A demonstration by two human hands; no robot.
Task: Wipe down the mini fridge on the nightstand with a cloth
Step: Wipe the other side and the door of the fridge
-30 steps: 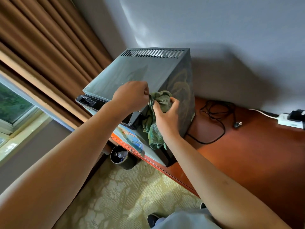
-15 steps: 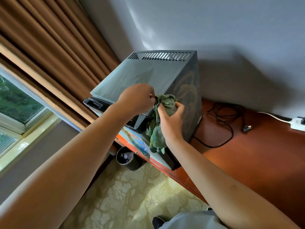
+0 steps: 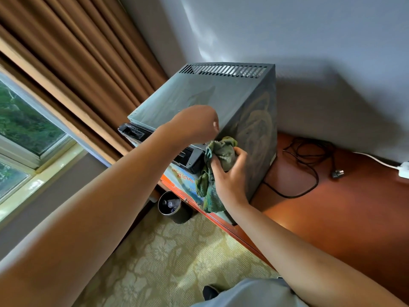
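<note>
Gripping the green cloth, right hand fingers; left hand curled, grasp unclear; bin with perhaps bottles.

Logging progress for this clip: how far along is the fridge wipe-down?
Midway, by the look of it. Done: the mini fridge shows swirled wipe marks on its top and right side. In hand: the right hand holds the green cloth bunched at the front right corner, while the left hand hovers curled above it. Left: the front door, mostly hidden behind the arms, cannot be judged.
</note>
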